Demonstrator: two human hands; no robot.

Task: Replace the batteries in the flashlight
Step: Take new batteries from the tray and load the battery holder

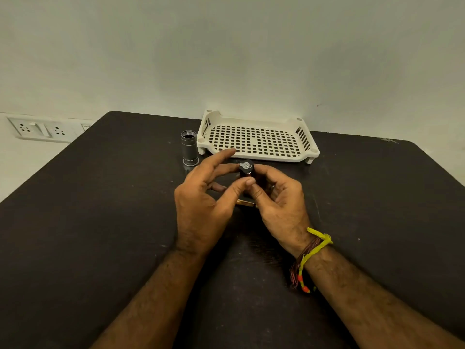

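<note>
**Both hands meet in front of us**

Our forearms reach forward and angle inward. Our left hand is loosely curled, thumb pressed toward the right fingers, index finger stretched out straight and forward. Our right hand is curled, fingertips and thumb pinched together just beside the left thumb tip. Threads in yellow and red circle our right wrist.
</note>
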